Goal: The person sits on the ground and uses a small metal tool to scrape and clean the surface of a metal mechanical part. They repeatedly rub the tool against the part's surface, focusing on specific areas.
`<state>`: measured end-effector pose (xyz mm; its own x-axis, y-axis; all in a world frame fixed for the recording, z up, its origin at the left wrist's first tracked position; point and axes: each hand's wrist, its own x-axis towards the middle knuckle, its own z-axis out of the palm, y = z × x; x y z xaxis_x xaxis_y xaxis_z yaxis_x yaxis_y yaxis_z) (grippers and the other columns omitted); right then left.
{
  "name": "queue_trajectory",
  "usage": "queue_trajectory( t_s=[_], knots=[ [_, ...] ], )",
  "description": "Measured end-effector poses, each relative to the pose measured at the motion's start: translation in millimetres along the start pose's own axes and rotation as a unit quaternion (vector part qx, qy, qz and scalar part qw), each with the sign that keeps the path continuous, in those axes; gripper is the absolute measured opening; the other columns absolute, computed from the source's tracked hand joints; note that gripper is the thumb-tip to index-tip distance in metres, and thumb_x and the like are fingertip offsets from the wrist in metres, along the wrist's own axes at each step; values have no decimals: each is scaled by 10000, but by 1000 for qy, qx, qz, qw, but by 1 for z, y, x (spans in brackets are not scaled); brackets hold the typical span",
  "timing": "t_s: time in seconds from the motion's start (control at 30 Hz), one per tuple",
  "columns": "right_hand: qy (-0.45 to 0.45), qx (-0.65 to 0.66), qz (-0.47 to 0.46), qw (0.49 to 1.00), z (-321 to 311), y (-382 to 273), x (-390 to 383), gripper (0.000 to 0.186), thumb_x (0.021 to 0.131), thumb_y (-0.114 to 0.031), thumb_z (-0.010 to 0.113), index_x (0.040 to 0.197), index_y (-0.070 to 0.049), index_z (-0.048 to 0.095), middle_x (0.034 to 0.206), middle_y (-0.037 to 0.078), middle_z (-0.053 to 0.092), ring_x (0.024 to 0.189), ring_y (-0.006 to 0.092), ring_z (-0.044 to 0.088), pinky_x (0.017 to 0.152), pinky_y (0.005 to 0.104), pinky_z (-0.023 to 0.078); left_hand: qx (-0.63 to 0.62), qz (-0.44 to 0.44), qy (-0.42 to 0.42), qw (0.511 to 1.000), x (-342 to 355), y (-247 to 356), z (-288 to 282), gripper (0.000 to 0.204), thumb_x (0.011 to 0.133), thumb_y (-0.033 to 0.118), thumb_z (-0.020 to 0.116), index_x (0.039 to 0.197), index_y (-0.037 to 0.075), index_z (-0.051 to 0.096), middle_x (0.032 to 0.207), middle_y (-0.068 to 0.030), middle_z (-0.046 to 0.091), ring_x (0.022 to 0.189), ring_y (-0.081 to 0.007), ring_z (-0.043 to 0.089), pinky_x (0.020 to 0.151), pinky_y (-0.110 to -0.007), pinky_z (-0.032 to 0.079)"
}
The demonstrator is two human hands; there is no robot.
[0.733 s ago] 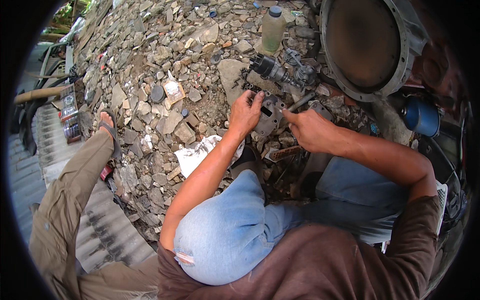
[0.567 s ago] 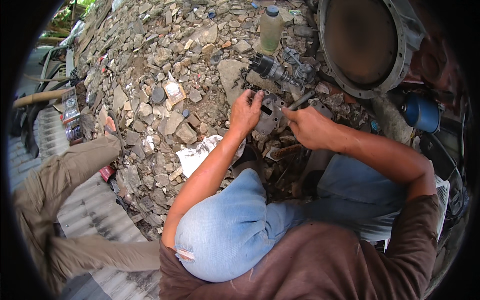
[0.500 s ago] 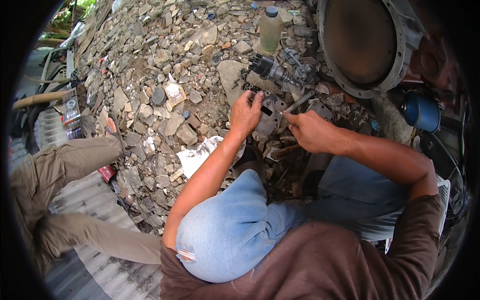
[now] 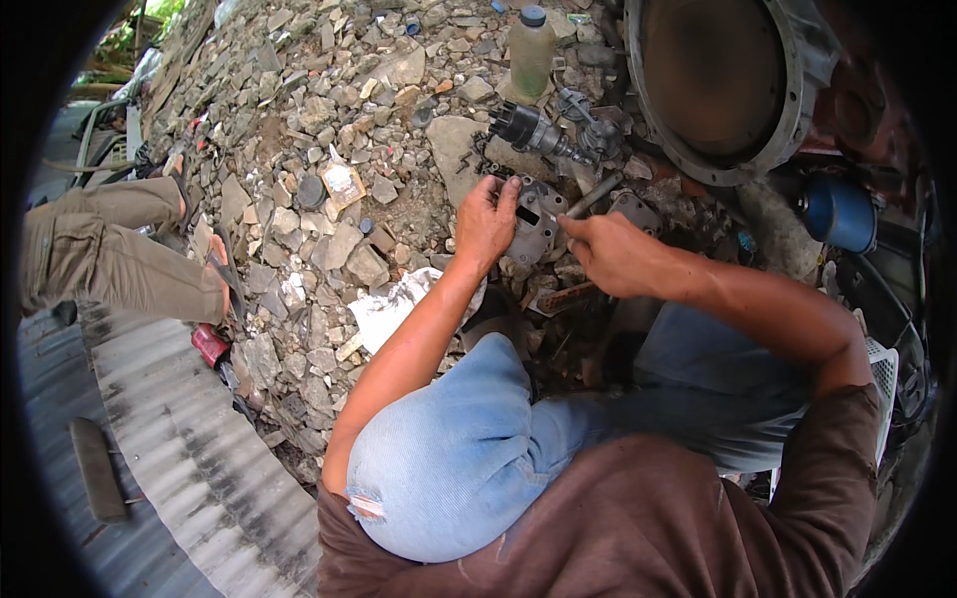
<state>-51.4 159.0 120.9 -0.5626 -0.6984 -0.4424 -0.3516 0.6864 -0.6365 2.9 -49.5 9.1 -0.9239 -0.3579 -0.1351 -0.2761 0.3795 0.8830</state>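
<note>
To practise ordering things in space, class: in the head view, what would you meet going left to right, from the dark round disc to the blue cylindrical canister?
Dark round disc → white cloth → left hand → gray metal plate with holes → right hand → blue cylindrical canister.

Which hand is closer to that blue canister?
The right hand: it is left of the blue canister, well apart from it. The left hand is even farther left, at the gray metal part's left edge.
</note>
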Motion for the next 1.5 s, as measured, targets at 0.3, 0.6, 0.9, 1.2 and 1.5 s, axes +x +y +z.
queue_trajectory(
  t_s=[0.3,0.6,0.9,1.2,1.5],
  knots=[
    [25,14,-17,999,0,0,6,467,1033,-100,525,1465,68,578,831,359,660,858,486,728,792,522,543,15,-5,7,1000,-1,-2,3,412,1073,383,660,985,-19,697,781,-160,688,733,-223,635,723,-391,522],
    [70,-4,-14,997,9,4,12,475,1047,-125,539,1479,70,564,829,343,682,853,466,745,798,522,552,24,12,19,999,2,1,2,446,1061,407,655,962,-26,696,774,-179,687,733,-262,650,730,-417,523],
    [79,29,-20,996,-4,-1,1,461,1023,-81,578,1452,88,567,869,333,695,842,496,710,787,531,537,16,-19,11,1000,0,6,-2,453,1050,427,640,995,-19,693,815,-239,696,774,-407,669,738,-485,516],
    [62,-2,-7,998,-6,-6,6,397,992,-52,578,1349,112,634,903,370,681,925,532,693,826,558,537,2,-24,1,1000,2,-1,2,483,1050,459,631,1008,-18,694,882,-273,718,855,-483,693,775,-520,521],
    [15,-14,14,1000,-6,-7,-1,438,1021,-75,561,1424,94,599,898,401,660,925,524,702,826,548,533,24,-6,24,999,3,-2,4,464,1062,427,651,978,-28,693,784,-188,696,729,-284,657,725,-423,524]
  ],
)
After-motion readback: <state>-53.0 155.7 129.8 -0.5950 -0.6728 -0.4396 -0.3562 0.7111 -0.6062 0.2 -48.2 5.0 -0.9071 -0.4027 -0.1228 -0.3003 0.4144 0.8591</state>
